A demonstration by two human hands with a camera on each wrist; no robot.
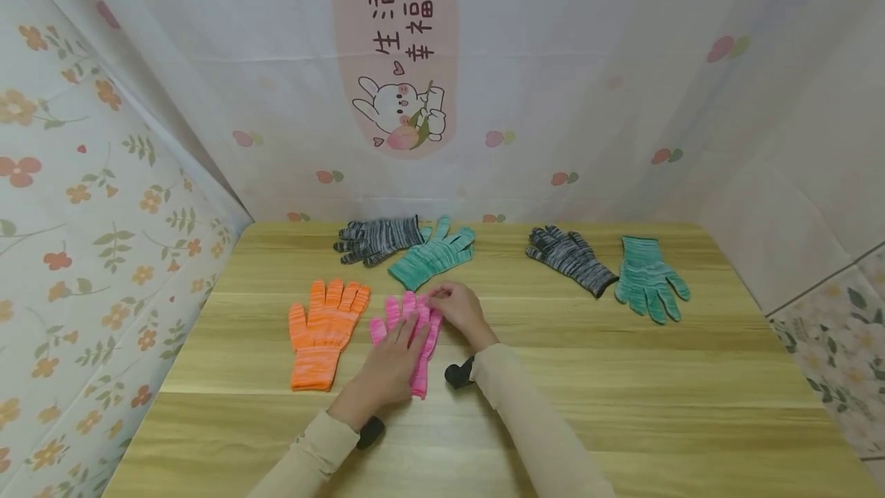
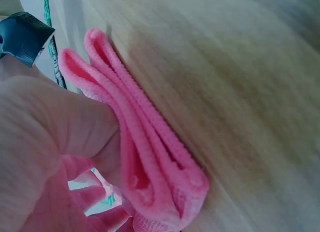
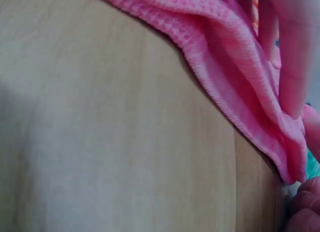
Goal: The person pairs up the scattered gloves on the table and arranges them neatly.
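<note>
With the left hand [image 1: 387,363] pressing flat on the pink glove [image 1: 413,336] in the lower middle of the frame and the right hand [image 1: 459,310] pinching its finger end, the stacked layers could slide apart if pressure eases, though open table [image 1: 622,375] remains at the right.

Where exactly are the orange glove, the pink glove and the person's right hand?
orange glove [image 1: 321,336], head view, on its palm.
pink glove [image 1: 422,372], head view, on its cuff end.
right hand [image 1: 462,312], head view, on the back of the hand.
</note>
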